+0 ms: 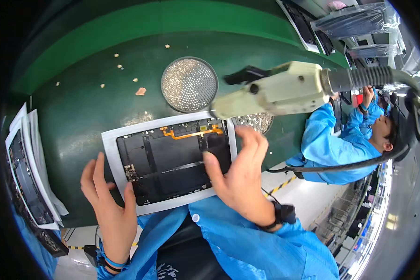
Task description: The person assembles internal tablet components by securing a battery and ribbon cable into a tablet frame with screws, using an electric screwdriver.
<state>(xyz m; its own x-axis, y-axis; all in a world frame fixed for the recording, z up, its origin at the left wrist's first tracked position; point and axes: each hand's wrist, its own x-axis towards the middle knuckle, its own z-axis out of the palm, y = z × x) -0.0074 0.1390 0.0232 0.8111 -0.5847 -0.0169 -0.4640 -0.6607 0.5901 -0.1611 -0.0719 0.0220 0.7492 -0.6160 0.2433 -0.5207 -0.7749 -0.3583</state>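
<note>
An opened tablet (pixel 182 161) with black innards and an orange ribbon cable (pixel 191 135) lies on a white sheet or tray (pixel 112 149) in front of me. My left hand (pixel 109 210) is at its left edge, fingers spread, the thumb near the tablet's lower left corner; it holds nothing. At the right edge, my right hand (pixel 242 179) reaches over the tablet, with its thumb above the black interior and its fingers apart along the white border. Whether either hand touches the tablet is hard to tell.
Beyond the tablet stands a round dish (pixel 189 84) of small silvery pieces; another (pixel 256 122) is partly hidden by a pale handheld tool (pixel 280 88) on a corrugated hose. Small scraps dot the green table (pixel 79 135). Another tablet (pixel 30 172) stands at left; a person in blue (pixel 345 144) sits right.
</note>
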